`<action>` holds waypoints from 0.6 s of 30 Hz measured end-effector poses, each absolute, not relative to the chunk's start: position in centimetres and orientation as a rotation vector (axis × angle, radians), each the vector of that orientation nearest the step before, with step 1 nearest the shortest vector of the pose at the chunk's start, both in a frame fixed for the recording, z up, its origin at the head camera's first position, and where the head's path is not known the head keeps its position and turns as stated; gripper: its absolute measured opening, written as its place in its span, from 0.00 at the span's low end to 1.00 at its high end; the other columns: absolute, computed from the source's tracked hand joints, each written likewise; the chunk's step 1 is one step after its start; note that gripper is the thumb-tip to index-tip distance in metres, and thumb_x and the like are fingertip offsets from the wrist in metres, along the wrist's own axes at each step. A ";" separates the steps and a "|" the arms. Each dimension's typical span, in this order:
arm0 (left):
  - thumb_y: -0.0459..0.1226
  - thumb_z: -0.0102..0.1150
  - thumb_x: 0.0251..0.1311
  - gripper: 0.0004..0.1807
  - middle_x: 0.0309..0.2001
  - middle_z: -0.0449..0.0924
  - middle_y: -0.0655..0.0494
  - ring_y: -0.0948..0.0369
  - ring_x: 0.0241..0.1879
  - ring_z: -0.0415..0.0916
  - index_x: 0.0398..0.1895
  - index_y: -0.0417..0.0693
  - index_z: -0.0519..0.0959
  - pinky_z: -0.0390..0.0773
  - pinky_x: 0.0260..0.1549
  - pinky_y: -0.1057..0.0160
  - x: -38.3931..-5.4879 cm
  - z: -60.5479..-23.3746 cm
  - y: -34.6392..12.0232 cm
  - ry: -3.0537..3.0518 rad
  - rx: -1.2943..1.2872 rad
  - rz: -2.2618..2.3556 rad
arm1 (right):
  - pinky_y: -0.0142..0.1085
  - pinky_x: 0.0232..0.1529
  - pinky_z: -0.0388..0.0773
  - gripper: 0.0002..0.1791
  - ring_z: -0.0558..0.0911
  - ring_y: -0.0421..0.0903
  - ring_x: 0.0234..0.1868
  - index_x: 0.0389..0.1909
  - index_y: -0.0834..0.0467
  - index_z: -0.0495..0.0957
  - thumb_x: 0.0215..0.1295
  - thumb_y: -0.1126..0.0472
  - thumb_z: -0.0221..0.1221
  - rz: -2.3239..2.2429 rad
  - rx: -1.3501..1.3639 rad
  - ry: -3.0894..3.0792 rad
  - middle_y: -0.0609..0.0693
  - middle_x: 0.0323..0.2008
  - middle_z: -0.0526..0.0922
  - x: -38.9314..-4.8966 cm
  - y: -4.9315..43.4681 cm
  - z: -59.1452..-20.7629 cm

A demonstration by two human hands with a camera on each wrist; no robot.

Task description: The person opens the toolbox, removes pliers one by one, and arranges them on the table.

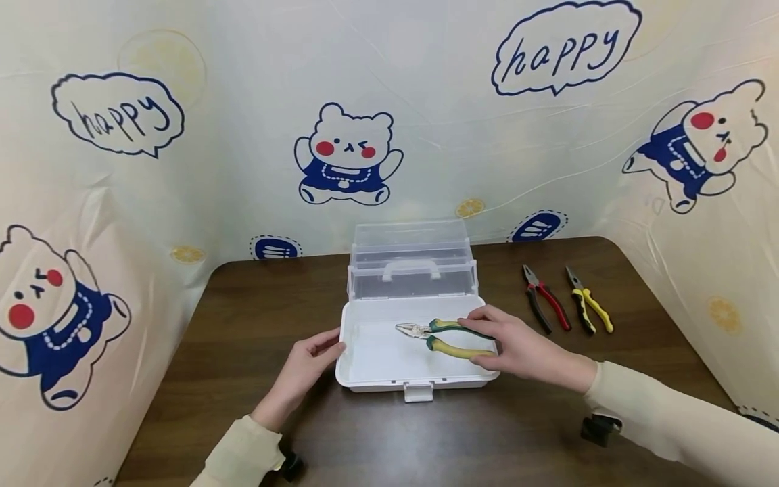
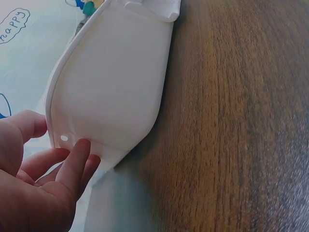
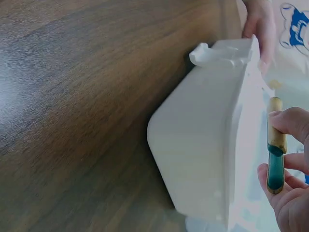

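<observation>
A white plastic toolbox (image 1: 389,368) stands on the table with its clear lid (image 1: 414,260) raised at the back. My left hand (image 1: 307,365) holds the box's left edge, thumb at the rim (image 2: 52,92) and fingers against the outer wall. Over the box's opening my right hand (image 1: 517,341) grips pliers with yellow and green handles (image 1: 459,352), their handles spread and metal jaws pointing left. In the right wrist view, the handle ends (image 3: 276,140) lie between thumb and fingers. Whether the pliers touch the box floor, I cannot tell.
Right of the box lie red-and-black pliers (image 1: 550,304) and yellow-and-black long-nose pliers (image 1: 590,304), side by side on the dark wooden table (image 1: 255,297). A printed curtain (image 1: 243,176) hangs behind the table and along both sides.
</observation>
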State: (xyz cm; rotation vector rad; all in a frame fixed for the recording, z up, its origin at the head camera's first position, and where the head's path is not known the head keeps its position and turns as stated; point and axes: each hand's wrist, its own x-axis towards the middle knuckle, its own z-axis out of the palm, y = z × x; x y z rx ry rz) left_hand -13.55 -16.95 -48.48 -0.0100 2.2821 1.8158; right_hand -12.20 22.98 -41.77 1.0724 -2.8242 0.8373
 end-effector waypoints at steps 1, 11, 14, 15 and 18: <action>0.35 0.65 0.71 0.25 0.62 0.80 0.36 0.56 0.56 0.81 0.68 0.34 0.77 0.81 0.50 0.68 -13.6 -48.5 -17.0 2.288 -0.005 1.809 | 0.33 0.41 0.80 0.32 0.79 0.46 0.47 0.64 0.65 0.80 0.59 0.62 0.75 0.846 1.048 -2.816 0.56 0.56 0.79 -12.0 23.4 -41.6; 0.36 0.64 0.71 0.25 0.63 0.80 0.38 0.56 0.57 0.81 0.69 0.35 0.76 0.81 0.50 0.68 -13.9 -48.4 -17.2 2.283 -0.002 1.794 | 0.31 0.28 0.74 0.33 0.77 0.44 0.40 0.65 0.61 0.80 0.57 0.62 0.77 0.812 0.765 -2.773 0.56 0.55 0.79 -11.0 27.4 -40.8; 0.36 0.64 0.71 0.26 0.64 0.79 0.37 0.56 0.57 0.81 0.69 0.35 0.76 0.81 0.51 0.67 -13.9 -48.4 -17.2 2.277 -0.003 1.796 | 0.29 0.25 0.74 0.33 0.75 0.42 0.35 0.65 0.62 0.80 0.57 0.63 0.77 0.838 0.686 -2.749 0.58 0.56 0.79 -10.9 28.5 -40.9; 0.36 0.64 0.71 0.26 0.64 0.79 0.37 0.55 0.57 0.81 0.69 0.35 0.76 0.82 0.51 0.67 -13.9 -48.4 -17.1 2.274 -0.004 1.798 | 0.29 0.26 0.75 0.33 0.75 0.42 0.36 0.64 0.63 0.80 0.57 0.63 0.77 0.841 0.660 -2.736 0.58 0.55 0.79 -10.8 28.8 -40.9; 0.36 0.64 0.71 0.26 0.64 0.79 0.37 0.55 0.58 0.81 0.69 0.35 0.76 0.82 0.51 0.66 -13.8 -48.5 -17.1 2.269 -0.015 1.795 | 0.30 0.28 0.75 0.33 0.76 0.45 0.36 0.63 0.64 0.80 0.56 0.63 0.77 0.858 0.561 -2.715 0.59 0.54 0.80 -10.7 29.5 -41.1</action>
